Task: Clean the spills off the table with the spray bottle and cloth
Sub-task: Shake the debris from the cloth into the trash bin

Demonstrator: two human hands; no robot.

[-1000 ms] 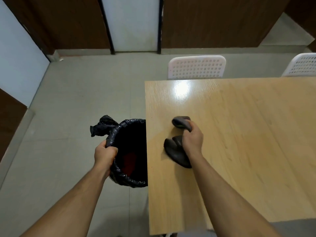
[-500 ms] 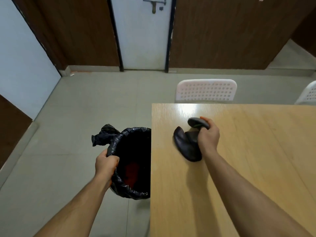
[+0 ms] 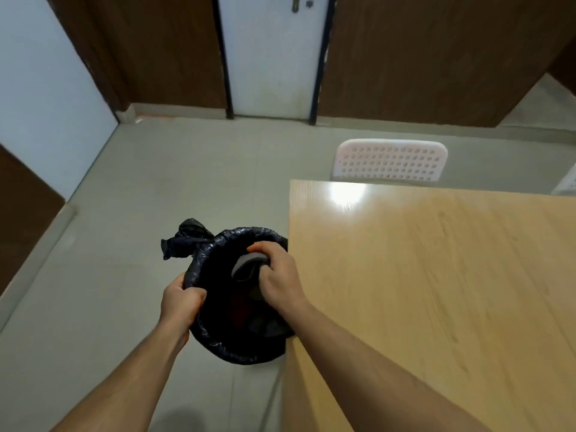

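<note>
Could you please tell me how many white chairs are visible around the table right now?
2: one chair stands at the table's far edge, and another chair is cut off by the frame's right border. Others may lie out of view.

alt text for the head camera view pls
The right hand holds a dark cloth over a black-lined bin that the left hand grips by the rim, beside a wooden table. A white chair stands behind.

Dark grey cloth mostly buried under the right hand; black-lined bin interior unreadable (something reddish?); second white chair cropped far right.
</note>
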